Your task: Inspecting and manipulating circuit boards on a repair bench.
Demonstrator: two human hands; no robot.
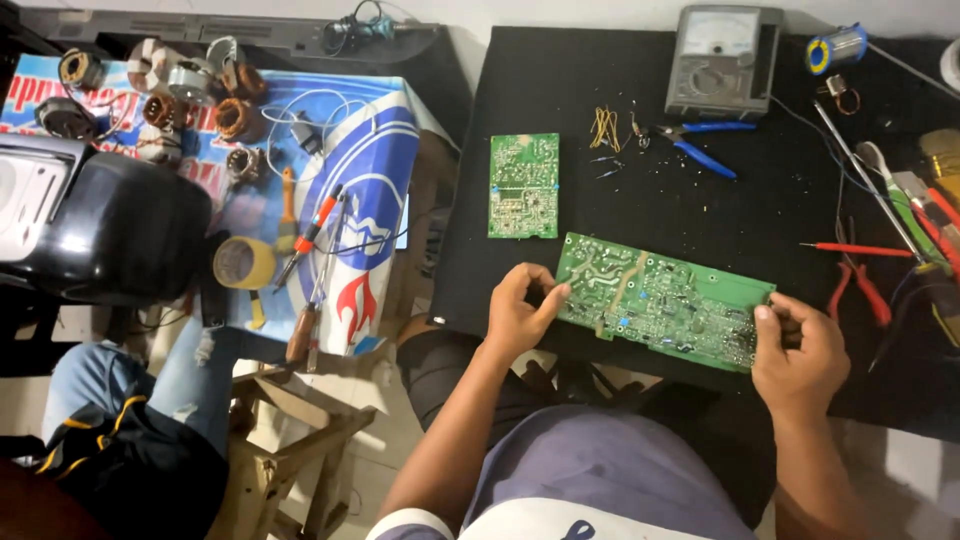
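A long green circuit board (660, 300) is held tilted over the near edge of the black mat (600, 80), solder side up. My left hand (520, 310) pinches its left end. My right hand (800, 350) grips its right end. A smaller green circuit board (523, 185) lies flat on the mat just beyond my left hand. Farther back lie blue-handled pliers (700, 145) and a small bundle of yellow wires (603, 127).
A grey analog meter (722, 60) stands at the back of the mat. Screwdrivers, red-handled pliers (860, 290) and a solder spool (835, 48) crowd the right side. Left, a second table holds copper coils (235, 115), a tape roll (243, 262) and tools; another person's knees (150, 390) are below.
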